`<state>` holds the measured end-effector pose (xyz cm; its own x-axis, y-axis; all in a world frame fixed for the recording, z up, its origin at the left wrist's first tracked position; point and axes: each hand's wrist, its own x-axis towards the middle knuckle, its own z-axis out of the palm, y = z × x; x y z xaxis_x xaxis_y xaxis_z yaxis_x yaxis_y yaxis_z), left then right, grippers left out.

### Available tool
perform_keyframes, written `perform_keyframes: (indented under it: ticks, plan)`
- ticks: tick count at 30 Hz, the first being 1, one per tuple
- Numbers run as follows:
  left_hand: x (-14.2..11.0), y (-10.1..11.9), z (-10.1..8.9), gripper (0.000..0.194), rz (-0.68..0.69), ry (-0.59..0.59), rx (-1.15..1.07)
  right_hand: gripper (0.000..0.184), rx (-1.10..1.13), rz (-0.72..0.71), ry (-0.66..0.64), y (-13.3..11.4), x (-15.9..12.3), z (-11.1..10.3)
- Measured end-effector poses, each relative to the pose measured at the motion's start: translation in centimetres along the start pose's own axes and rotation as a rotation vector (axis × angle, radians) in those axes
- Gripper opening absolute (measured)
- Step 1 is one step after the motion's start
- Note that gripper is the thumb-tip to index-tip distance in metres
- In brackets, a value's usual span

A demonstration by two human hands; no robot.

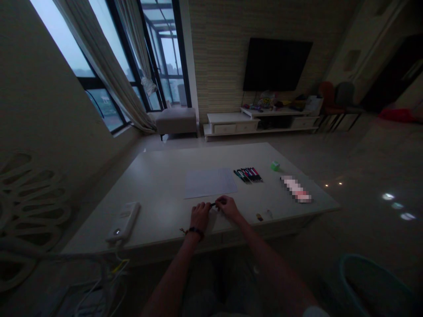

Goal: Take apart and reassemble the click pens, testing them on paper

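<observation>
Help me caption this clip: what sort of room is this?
Most likely a home living room: a wall-mounted TV sits above a low white TV cabinet, and curtains hang at the tall windows beside a cushioned bench.

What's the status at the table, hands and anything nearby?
Left hand and right hand both on a dark pen. Sheet of paper just ahead. Row of markers beyond, right.

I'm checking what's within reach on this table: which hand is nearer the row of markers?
Right. The right hand is just below and to the left of the markers, not touching them; the left hand is farther left, on the right hand's far side.
</observation>
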<state>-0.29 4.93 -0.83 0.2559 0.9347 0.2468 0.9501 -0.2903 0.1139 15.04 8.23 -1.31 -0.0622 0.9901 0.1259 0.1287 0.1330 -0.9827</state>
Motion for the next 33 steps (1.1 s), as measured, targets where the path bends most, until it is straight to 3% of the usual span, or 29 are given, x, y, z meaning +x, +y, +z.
perform_keyframes:
  ticks: [11, 17, 22, 29, 33]
  plan:
    - [-0.1, 0.3, -0.5, 0.022, -0.017, -0.011, 0.05, 0.03, 0.031, 0.012, -0.008, 0.1, 0.3, -1.8]
    - [-0.2, 0.3, -0.5, 0.022, -0.009, -0.002, 0.066, 0.032, 0.026, 0.005, -0.012, 0.5, 0.2, -5.3]
    - [-0.1, 0.2, -0.4, 0.023, -0.029, -0.013, 0.045, 0.028, -0.073, 0.022, 0.176, 2.1, -0.3, -8.2]
    - [-0.1, 0.2, -0.6, 0.023, -0.046, -0.028, 0.04, 0.014, -0.43, -0.096, 0.204, 3.0, 1.2, -5.7]
    - [0.0, 0.2, -0.5, 0.022, -0.047, -0.046, 0.055, 0.015, -0.568, -0.127, 0.255, 2.7, 2.0, -5.6]
